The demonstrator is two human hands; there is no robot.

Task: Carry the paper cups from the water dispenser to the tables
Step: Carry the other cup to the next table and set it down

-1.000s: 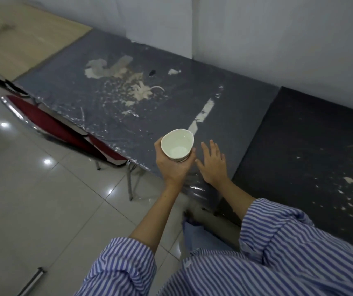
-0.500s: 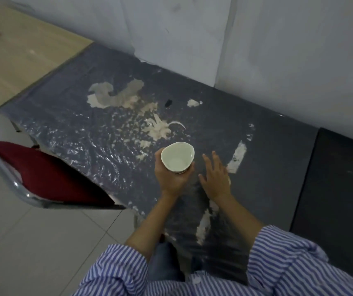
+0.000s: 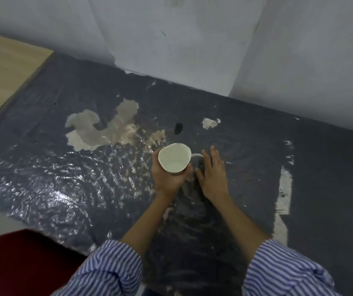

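Head view, the only one. We are judging this as the delivery step: the left hand (image 3: 167,178) is holding a paper cup (image 3: 174,157) above the dark surface (image 3: 246,133), and the cup does not look set down yet. We cannot tell whether its base is touching the surface, since the hand is hiding the lower part.

The cup is standing roughly upright, its mouth tipped a little toward the camera, the rim squeezed slightly out of round. The inside is pale; we cannot say whether it is holding water. The left fingers are wrapping the lower wall from below and from the side, closed round it.

The right hand (image 3: 213,174) is lying just beside the cup, palm down, fingers (image 3: 214,154) stretched out and a little spread, gripping nothing. Whether it is resting on the surface or hovering over it, we cannot tell.

Both forearms are reaching forward out of rolled striped sleeves (image 3: 111,272).

The surface is covered by a wrinkled, shiny plastic sheet (image 3: 49,189), with pale worn patches (image 3: 98,129) just beyond the cup. A red chair seat (image 3: 21,263) is showing at lower left.

Next move, in our judgement: lowering the cup straight down onto a flat stretch of the sheet, then easing the left fingers open without tipping it. The soft wall is calling for a light squeeze.
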